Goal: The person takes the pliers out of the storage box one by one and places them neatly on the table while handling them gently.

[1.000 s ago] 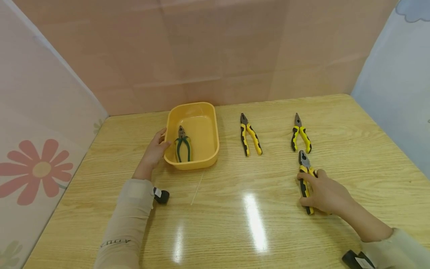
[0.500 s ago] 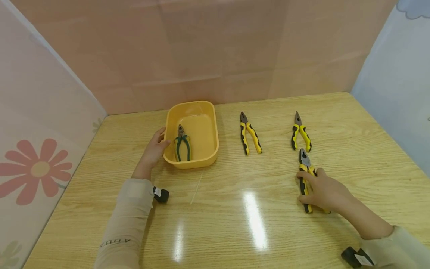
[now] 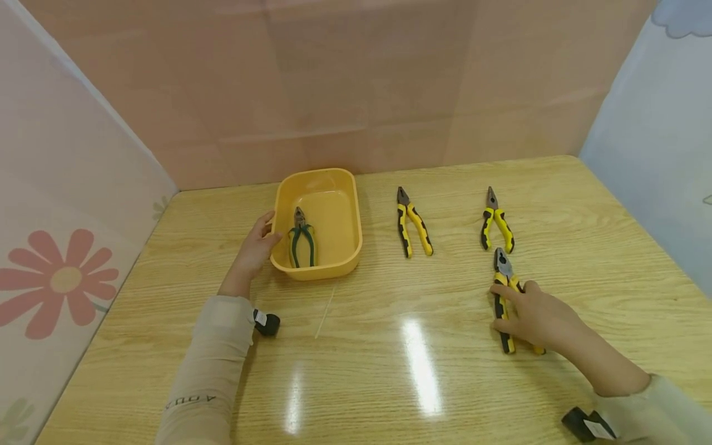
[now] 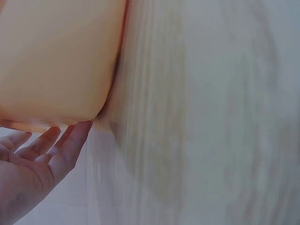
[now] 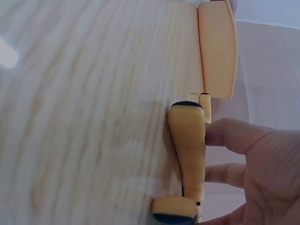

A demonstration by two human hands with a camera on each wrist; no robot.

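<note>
My left hand holds the left rim of a yellow plastic basin, thumb over the edge; in the left wrist view its fingertips touch the basin's outer wall. Green-handled pliers lie inside the basin, against its left side. Over on the right, my right hand grips yellow-and-black combination pliers by the handles, palm covering part of them. Their jaws point away from me. In the right wrist view the thumb and fingers meet one side of the handles, close over the table.
Yellow-and-black pliers lie between the basin and my right hand. Long-nose pliers lie just beyond the held pair. A thin pale strip is on the wooden table in front of the basin. A draped backdrop stands behind the table.
</note>
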